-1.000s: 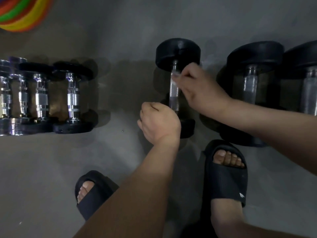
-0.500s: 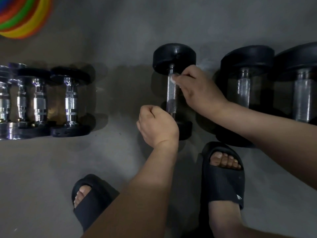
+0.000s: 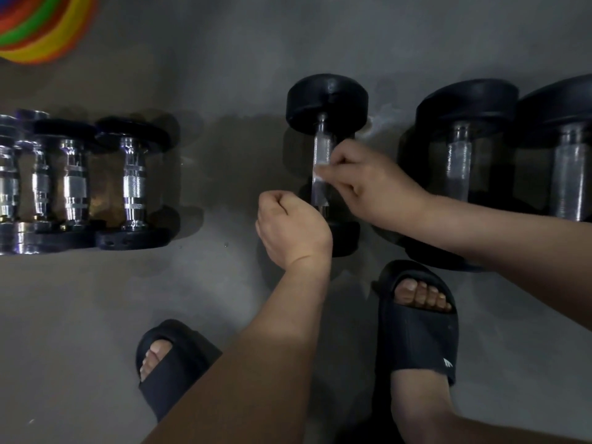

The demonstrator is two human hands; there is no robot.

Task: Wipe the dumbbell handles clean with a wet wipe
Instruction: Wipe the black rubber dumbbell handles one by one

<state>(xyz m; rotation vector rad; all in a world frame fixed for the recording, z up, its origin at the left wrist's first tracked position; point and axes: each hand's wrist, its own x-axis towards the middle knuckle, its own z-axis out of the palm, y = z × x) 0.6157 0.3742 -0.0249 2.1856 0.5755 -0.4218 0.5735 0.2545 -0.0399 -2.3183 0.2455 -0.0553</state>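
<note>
Right hand (image 3: 368,187) pinches a crumpled white wet wipe (image 3: 320,173) against the knurled steel handle (image 3: 322,149) of a round-headed black dumbbell (image 3: 326,100) lying mid-floor (image 3: 208,283). Left hand (image 3: 293,229) is fisted beside the near head; whether it holds anything is unclear.

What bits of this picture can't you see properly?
Head view:
- Wet wipe: mostly hidden inside the right hand; only a white scrap shows.
- Left hand: its back hides whether the curled fingers hold anything.
- Dumbbell's near head: partly covered by the left hand.
- Rainbow-coloured thing: cut off by the top-left corner.
- Rightmost dumbbell: cut by the right edge.
</note>
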